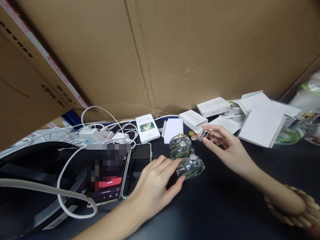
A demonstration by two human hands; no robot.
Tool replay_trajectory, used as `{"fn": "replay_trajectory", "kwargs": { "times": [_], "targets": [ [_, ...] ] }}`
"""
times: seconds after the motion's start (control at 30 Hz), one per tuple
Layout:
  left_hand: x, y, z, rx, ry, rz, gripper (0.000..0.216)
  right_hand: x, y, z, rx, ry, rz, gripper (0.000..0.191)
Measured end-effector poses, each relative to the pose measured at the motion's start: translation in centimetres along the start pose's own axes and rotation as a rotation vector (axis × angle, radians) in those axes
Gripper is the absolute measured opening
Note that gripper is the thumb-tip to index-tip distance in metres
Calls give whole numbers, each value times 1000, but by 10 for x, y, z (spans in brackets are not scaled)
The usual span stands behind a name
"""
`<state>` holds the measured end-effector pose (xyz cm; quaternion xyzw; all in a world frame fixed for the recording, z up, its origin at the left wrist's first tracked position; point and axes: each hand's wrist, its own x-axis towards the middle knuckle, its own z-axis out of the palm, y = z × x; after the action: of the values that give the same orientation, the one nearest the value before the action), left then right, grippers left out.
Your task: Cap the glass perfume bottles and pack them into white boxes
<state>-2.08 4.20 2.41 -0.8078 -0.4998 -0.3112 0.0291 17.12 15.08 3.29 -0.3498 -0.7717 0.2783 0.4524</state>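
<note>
Three glass bottles [180,146] cluster mid-frame on the dark tabletop [225,206]. The left hand [155,183] lightly grips the nearest bottle [191,166] between thumb and fingertips; it looks tilted, so a firmer, upright hold would steady it. Just beyond, the right hand [225,143] pinches a silver cap [203,134], best kept level, below the white boxes [213,106].

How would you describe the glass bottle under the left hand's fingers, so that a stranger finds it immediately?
On the black table in front of the cardboard wall, three small clear glass bottles sit in a row. Take the nearest bottle, closest to the camera. Alone of the three, it is touched by the left hand.
</note>
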Motion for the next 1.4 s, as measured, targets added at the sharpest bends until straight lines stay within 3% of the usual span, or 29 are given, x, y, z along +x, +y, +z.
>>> {"fn": "replay_trajectory", "kwargs": {
  "times": [0.13,0.43,0.6,0.8,0.97,1.13,1.4],
  "targets": [
    [1,0,-1,13,6,3,23,4,9,-4,-208,-58,35,20],
    [0,1,-1,84,6,37,26,2,19,-5,-386,-204,54,22],
    [-1,1,0,91,18,36,26,3,22,-5,-299,-149,35,32],
    [-2,0,1,96,9,44,28,1,5,-2,-232,-9,-24,18],
    [-3,1,1,104,22,56,29,-8,-16,4,47,-125,-107,17],
    [-4,2,2,112,21,53,28,-14,-24,12,87,-162,-259,10],
    [-3,3,4,96,35,8,28,-8,-18,6,73,30,-72,11]
  ]
}}
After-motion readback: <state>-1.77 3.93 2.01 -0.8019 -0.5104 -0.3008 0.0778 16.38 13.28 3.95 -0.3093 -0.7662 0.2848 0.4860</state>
